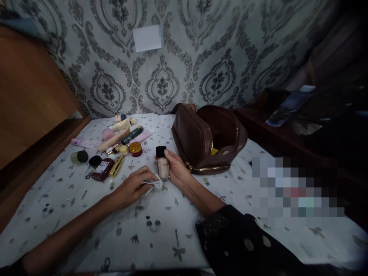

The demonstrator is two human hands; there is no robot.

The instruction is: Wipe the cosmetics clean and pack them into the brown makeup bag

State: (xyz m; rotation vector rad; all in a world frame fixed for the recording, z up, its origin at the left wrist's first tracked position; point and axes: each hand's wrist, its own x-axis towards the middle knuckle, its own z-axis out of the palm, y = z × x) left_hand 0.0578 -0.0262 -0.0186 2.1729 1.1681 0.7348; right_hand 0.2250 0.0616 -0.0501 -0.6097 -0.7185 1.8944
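My right hand (179,168) is wrapped round a small glass bottle (163,168) of beige liquid with a black cap, held upright. Just left of it, my left hand (135,186) pinches a crumpled white cloth or tissue (153,183) close to the bottle's base. A brown leather bag (192,140) stands unzipped beyond my right hand, with something yellow inside. Left of the bottle lie a round amber jar (135,149), a gold tube (116,166), a dark red bottle (102,170) and a dark green tube (132,135).
More cosmetics lie at the left, among them a green-capped jar (79,157) and a pink sponge (107,133). A patterned white cloth (120,237) covers the surface. Wooden furniture (34,76) borders the left; patterned wallpaper is behind. A blurred patch covers the right side.
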